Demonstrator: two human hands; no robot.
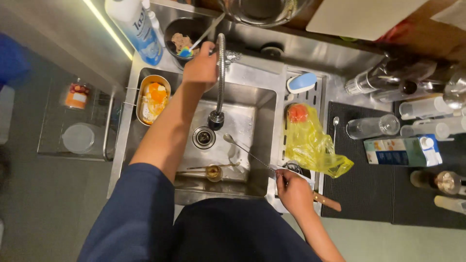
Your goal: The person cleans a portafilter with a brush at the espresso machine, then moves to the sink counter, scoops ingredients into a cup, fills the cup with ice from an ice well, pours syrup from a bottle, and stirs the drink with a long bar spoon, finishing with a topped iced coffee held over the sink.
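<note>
While over the sink (272,121) | left hand (200,65) grip closed on faucet (219,77) | right hand (292,190) grip pinching long spoon (247,153)

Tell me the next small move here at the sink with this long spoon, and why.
Probably turn the water on and bring the bowl of the long bar spoon under the spout. The left hand is already up at the faucet's base behind the basin, the right hand holds the spoon by its end over the sink, and no water shows yet.
</note>
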